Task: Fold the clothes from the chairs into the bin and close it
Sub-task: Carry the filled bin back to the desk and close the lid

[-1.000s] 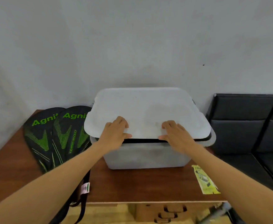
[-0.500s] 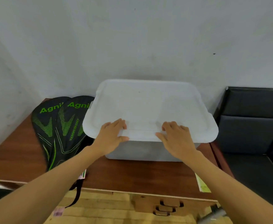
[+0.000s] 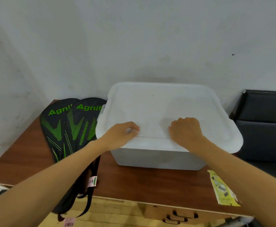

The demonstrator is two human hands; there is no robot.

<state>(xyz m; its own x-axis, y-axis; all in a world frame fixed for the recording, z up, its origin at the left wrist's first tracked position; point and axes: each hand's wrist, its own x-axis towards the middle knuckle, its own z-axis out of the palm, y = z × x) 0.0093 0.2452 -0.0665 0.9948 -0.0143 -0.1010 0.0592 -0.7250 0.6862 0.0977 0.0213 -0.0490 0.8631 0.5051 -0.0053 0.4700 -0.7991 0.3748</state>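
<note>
A white plastic bin [image 3: 158, 159] stands on the wooden table [image 3: 143, 181] against the wall, with its white lid [image 3: 163, 105] lying flat on top and covering it. Both my hands are on the lid near its front edge. My left hand [image 3: 121, 134] presses down with its fingers curled under, left of the middle. My right hand [image 3: 185, 130] presses down the same way, right of the middle. The bin's contents are hidden and no clothes are in view.
Two black racket covers with green print [image 3: 71, 126] lie on the table left of the bin, straps hanging over the front edge. A yellow leaflet [image 3: 222, 189] lies at the front right. Black seats [image 3: 263, 125] stand to the right. Drawers [image 3: 179, 217] sit under the table.
The lid has dropped flat onto the bin and the dark gap at the front is gone. My fingers have gone from stretched out on the lid's edge to curled on top.
</note>
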